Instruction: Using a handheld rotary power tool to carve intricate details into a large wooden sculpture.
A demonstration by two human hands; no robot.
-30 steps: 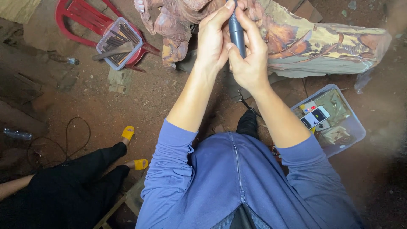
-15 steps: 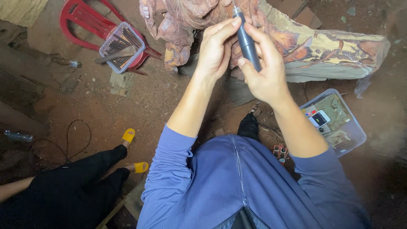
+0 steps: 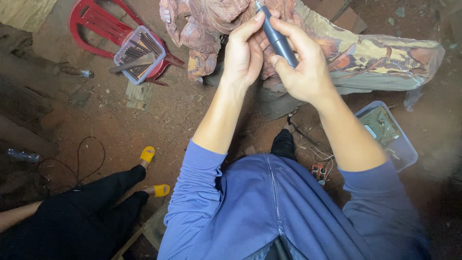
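The right hand (image 3: 303, 72) grips a dark grey pen-shaped rotary tool (image 3: 276, 36), fingers wrapped round its barrel. A second ago the tool stood nearly upright between both hands; now it leans, its tip up and to the left at the top centre of the frame, its tail down to the right. The tip meets the reddish wood carving (image 3: 211, 24) that lies across the upper middle of the frame on the dirt floor (image 3: 120, 125). The left hand (image 3: 243, 55) is curled, its fingertips touching the tool's upper barrel and its heel lying against the carving; half a second ago it sat a little lower. Judging by the tilt, the tip is being set at a new angle on the same patch of wood.

At the upper left a clear box of tools (image 3: 139, 53) sits on a red chair (image 3: 96, 24). At the right edge lies a clear tray (image 3: 392, 137). At the lower left another person's yellow sandals (image 3: 154, 171) show.
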